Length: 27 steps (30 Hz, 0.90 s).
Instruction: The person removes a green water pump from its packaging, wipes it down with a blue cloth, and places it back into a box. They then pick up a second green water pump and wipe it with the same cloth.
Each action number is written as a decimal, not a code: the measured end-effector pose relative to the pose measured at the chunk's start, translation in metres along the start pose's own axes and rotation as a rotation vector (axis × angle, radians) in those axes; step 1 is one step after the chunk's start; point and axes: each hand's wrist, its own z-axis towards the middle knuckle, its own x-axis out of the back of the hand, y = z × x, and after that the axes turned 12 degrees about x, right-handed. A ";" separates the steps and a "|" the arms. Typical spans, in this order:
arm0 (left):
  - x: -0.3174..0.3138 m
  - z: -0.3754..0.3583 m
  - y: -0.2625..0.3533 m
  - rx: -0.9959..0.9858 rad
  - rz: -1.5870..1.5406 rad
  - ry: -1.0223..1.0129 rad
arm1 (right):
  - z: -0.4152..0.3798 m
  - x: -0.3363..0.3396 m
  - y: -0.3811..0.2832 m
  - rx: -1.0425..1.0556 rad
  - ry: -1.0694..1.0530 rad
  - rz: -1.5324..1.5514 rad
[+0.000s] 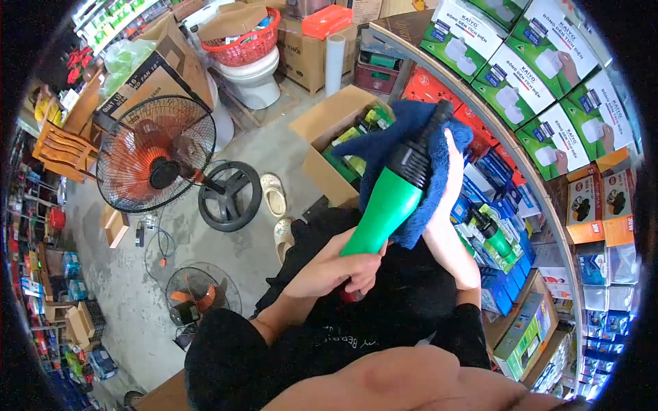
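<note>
My left hand [336, 267] is wrapped round the narrow lower end of a green and black device [389, 209], whose exact kind I cannot make out. Its green body is smooth, its black upper part is ribbed, and it tilts up to the right. A small red part peeks out below my fist. A dark blue cloth [415, 229] lies behind and beside the device. My right hand [445, 185] grips this cloth from the right side, against the device's black end; most of its fingers are hidden behind the cloth.
An open cardboard box [322, 123] with green packages stands ahead. A similar green and black device [495, 236] lies on packages to the right, below shelved KAIYO boxes [521, 85]. On the floor at left are a standing fan [161, 171], a smaller fan [199, 294] and pale clogs [274, 195].
</note>
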 end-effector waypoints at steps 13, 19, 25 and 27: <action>0.012 -0.011 -0.001 0.016 0.069 -0.031 | 0.007 0.002 -0.004 0.292 0.129 0.116; 0.041 -0.013 0.008 0.155 -0.473 -0.457 | 0.005 -0.005 -0.009 0.251 0.045 -0.036; 0.009 -0.012 0.005 0.075 -0.076 -0.141 | 0.004 0.007 0.011 0.524 0.051 -0.519; 0.007 -0.011 0.001 0.041 0.223 0.040 | 0.007 -0.006 0.002 0.795 -0.032 -1.029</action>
